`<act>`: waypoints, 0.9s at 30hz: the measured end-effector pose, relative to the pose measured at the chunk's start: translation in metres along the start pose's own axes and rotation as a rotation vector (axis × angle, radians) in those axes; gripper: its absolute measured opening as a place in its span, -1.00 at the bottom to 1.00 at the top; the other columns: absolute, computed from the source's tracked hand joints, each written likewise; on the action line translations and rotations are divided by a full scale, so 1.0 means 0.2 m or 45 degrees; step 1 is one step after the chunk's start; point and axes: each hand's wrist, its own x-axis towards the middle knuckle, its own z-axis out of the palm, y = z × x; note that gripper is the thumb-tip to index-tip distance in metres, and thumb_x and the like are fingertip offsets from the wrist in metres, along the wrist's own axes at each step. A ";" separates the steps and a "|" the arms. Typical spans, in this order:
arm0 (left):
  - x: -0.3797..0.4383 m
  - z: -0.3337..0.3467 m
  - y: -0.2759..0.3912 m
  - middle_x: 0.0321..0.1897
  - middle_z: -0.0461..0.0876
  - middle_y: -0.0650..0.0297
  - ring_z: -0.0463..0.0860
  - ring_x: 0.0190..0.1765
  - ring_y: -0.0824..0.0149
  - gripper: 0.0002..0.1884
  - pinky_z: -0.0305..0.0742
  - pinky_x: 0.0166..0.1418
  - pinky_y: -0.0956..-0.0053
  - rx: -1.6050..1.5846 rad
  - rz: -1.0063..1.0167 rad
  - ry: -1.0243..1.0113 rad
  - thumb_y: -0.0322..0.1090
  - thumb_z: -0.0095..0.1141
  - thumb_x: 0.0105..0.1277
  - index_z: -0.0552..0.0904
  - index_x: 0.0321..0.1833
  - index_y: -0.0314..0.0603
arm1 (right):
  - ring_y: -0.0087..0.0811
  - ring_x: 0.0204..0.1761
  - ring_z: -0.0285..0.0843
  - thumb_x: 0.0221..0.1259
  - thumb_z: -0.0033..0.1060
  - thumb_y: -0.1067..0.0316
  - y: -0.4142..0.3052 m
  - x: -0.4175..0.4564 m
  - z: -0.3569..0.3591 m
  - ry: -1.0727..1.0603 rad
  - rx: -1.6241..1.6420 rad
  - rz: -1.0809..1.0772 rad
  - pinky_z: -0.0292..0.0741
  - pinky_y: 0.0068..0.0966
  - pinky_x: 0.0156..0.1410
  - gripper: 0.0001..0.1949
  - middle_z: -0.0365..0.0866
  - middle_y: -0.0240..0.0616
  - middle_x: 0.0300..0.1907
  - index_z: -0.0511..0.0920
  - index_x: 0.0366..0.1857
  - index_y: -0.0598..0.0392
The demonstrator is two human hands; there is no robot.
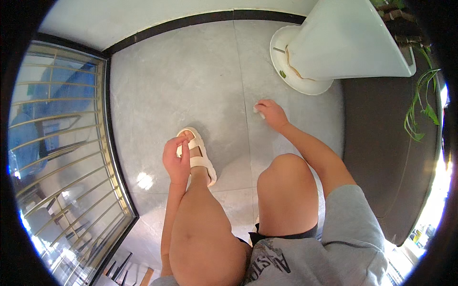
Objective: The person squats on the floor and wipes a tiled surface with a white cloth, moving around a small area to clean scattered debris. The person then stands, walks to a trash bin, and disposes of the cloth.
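Note:
My right hand (273, 113) is low over the grey tiled floor (186, 78), its fingers closed on a small white wad (259, 111) that looks like tissue or cloth. The wad is close to a tile joint and mostly covered by my fingers. My left hand (175, 159) is in front of my left leg, above a cream two-strap sandal (200, 161) on my foot. Its fingers are curled with thumb and fingertips together, and no object shows in it.
A tall white planter (343, 43) stands in a white saucer (277, 53) holding a small green leaf (282, 74). Trailing leaves (429, 113) hang over a dark brown panel (379, 143) at right. Gold bars (57, 111) front a black-framed glass pane at left; a black skirting (179, 25) edges the wall.

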 end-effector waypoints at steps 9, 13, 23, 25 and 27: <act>-0.08 0.07 -0.07 -0.20 0.78 0.21 0.74 -0.11 0.27 -0.90 0.57 0.03 0.41 -0.098 -0.184 -0.123 -0.48 0.23 0.43 0.76 -0.07 -0.23 | -0.05 0.08 0.65 0.23 0.24 0.48 0.03 0.61 0.24 0.519 0.098 0.388 0.59 -0.18 0.17 -0.75 0.69 -0.16 0.04 0.76 -0.04 0.04; -0.12 0.08 -0.11 -0.22 0.78 0.21 0.75 -0.12 0.28 -0.91 0.58 0.02 0.41 -0.115 -0.243 -0.185 -0.46 0.23 0.44 0.75 -0.08 -0.24 | -0.06 0.07 0.66 0.25 0.28 0.40 -0.13 0.99 0.32 0.514 0.372 0.642 0.60 -0.21 0.14 -0.77 0.68 -0.15 0.03 0.77 -0.05 0.02; -0.08 0.03 -0.13 -0.22 0.78 0.20 0.75 -0.13 0.29 -0.91 0.58 0.03 0.42 -0.188 -0.339 -0.136 -0.45 0.23 0.45 0.75 -0.09 -0.25 | -0.10 0.09 0.65 0.25 0.27 0.47 -0.46 0.93 0.49 0.526 0.373 0.521 0.59 -0.23 0.17 -0.75 0.67 -0.18 0.05 0.77 -0.03 0.01; -0.07 0.05 -0.15 -0.22 0.78 0.20 0.75 -0.13 0.27 -0.91 0.58 0.03 0.41 -0.197 -0.353 -0.133 -0.44 0.24 0.45 0.75 -0.10 -0.25 | -0.11 0.11 0.64 0.24 0.26 0.50 -0.41 0.99 0.48 0.627 0.366 0.573 0.58 -0.23 0.19 -0.73 0.68 -0.20 0.06 0.76 -0.01 0.01; -0.07 0.06 -0.14 -0.22 0.78 0.20 0.74 -0.12 0.25 -0.92 0.58 0.03 0.39 -0.158 -0.324 -0.157 -0.44 0.25 0.44 0.76 -0.11 -0.24 | -0.12 0.13 0.63 0.21 0.25 0.55 -0.33 1.11 0.46 0.742 0.394 0.597 0.58 -0.22 0.21 -0.70 0.67 -0.23 0.08 0.76 0.00 0.00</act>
